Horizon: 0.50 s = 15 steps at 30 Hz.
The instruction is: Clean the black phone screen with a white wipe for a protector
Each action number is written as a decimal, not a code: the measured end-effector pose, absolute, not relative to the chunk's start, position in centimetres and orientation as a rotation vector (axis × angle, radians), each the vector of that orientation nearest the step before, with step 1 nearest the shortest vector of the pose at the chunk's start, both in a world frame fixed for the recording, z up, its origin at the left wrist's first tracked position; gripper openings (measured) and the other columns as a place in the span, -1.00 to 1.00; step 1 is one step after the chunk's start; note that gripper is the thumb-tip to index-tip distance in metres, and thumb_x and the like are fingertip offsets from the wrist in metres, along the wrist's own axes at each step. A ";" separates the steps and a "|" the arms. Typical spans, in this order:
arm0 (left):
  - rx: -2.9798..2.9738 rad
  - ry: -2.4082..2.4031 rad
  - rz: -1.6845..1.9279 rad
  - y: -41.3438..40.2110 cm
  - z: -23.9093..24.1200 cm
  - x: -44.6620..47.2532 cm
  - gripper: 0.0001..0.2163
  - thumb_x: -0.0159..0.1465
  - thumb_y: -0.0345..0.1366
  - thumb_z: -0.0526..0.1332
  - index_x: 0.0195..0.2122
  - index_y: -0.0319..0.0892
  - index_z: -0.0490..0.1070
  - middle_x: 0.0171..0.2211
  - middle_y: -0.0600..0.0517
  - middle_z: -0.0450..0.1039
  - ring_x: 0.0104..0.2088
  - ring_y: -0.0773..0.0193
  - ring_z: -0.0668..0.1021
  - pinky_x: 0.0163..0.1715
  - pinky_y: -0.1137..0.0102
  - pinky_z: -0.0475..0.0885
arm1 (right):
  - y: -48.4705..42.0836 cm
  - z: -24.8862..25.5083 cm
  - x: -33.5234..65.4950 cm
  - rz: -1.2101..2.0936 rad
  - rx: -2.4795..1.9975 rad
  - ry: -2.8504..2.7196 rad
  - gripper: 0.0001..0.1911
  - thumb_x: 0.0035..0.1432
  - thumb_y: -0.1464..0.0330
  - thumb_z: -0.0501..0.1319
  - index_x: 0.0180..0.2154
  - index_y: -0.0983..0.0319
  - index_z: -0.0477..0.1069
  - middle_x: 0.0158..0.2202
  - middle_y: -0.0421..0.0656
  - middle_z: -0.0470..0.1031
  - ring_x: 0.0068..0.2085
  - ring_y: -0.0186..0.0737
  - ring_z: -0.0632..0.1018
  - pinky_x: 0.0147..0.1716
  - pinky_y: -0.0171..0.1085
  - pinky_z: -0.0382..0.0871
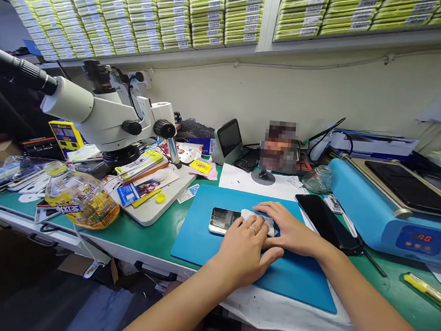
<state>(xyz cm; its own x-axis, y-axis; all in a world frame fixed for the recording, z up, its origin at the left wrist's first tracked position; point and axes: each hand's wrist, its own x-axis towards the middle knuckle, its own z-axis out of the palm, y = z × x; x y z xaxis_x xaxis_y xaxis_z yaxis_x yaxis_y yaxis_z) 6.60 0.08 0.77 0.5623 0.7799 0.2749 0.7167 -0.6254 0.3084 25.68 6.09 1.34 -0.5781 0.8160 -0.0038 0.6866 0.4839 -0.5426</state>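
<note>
A phone with a dark, reflective screen lies flat on the blue mat, its left end showing. My left hand, with a ring on one finger, presses a white wipe down on the screen, fingers together over it. From the other side my right hand curves around the phone's right end and steadies it, thumb close to the left hand's fingers. Both hands cover that end of the phone and much of the wipe.
Right of the mat lie a black phone and a blue heating machine with a phone on top. A microscope and a large plastic bottle stand left. Behind are a small display and a glass jar.
</note>
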 end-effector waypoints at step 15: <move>2.430 1.484 0.710 2.5 0.3 -7.3 -0.86 0.36 -0.41 0.14 -0.28 -0.15 0.49 -0.20 -0.02 0.52 -0.11 0.14 0.54 -0.06 0.25 0.45 | 6.7 2.9 24.7 0.698 -1.381 -2.546 -0.28 0.17 -0.21 0.14 0.17 0.10 0.42 0.21 0.05 0.39 0.23 0.22 0.39 0.22 0.15 0.28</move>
<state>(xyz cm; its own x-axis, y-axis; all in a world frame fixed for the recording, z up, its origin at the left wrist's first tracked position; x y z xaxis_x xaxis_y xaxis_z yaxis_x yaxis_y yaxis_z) -7.30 2.46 0.28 0.3784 0.8783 0.2922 0.7788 -0.4727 0.4124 24.67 6.72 2.90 -0.5601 0.8247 -0.0782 0.7492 0.4641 -0.4726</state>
